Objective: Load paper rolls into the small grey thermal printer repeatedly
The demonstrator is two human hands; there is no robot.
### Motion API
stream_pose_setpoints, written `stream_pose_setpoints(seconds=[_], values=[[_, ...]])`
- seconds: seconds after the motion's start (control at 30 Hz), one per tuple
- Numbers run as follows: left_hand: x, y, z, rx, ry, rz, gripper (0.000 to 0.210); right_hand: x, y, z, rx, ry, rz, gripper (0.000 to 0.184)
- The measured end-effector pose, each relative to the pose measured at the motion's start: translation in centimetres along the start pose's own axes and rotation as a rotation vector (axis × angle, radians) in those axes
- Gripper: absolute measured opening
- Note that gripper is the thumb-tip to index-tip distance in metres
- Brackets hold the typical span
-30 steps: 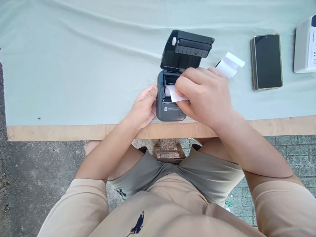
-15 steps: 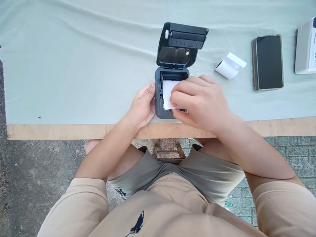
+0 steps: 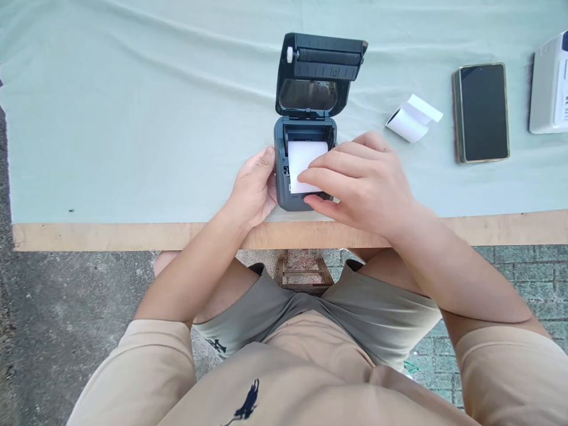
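Note:
A small dark grey thermal printer point(image 3: 281, 198) stands at the table's front edge with its lid point(image 3: 328, 56) raised and tipped back. Inside lies white paper point(image 3: 302, 160), its loose end reaching forward over the printer's front. My left hand point(image 3: 256, 184) grips the printer's left side, thumb at the rim; its other fingers are partly hidden. Over the right part of the paper is my right hand point(image 3: 361, 177), its thumb and forefinger apart. The forefinger tip rests on or just above the paper, and the hand covers the printer's right side.
To the right, a partly unrolled white paper roll point(image 3: 410, 121) lies on the pale green cloth point(image 3: 155, 118). Beyond it are a phone point(image 3: 483, 112) and a white box-shaped device point(image 3: 548, 89), cut off by the frame. A bare wooden edge point(image 3: 110, 235) borders the table.
My right thumb and forefinger have parted and let go of the paper's end, which now lies flatter. The printer has shifted slightly left and away, with my left hand still on it.

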State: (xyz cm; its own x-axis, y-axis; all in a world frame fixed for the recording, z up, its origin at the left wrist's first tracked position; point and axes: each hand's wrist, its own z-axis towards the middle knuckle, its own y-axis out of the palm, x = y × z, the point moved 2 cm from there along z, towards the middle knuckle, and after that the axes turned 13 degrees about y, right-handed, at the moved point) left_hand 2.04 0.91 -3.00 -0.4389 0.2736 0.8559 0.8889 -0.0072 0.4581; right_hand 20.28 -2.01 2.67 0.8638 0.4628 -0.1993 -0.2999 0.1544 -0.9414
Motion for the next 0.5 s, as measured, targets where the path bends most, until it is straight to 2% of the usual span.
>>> stream_pose_setpoints(seconds=[0.2, 0.37, 0.5], values=[[0.0, 0.1, 0.0, -0.001, -0.010, -0.028, 0.028, 0.8, 0.7, 0.1, 0.050, -0.066, -0.021, 0.024], [0.1, 0.1, -0.1, 0.028, -0.010, -0.003, 0.027, 0.9, 1.0, 0.0, 0.155, -0.115, -0.034, 0.033], [0.0, 0.2, -0.1, 0.010, -0.027, -0.013, 0.029, 0.9, 1.2, 0.0, 0.253, -0.180, -0.046, 0.026]])
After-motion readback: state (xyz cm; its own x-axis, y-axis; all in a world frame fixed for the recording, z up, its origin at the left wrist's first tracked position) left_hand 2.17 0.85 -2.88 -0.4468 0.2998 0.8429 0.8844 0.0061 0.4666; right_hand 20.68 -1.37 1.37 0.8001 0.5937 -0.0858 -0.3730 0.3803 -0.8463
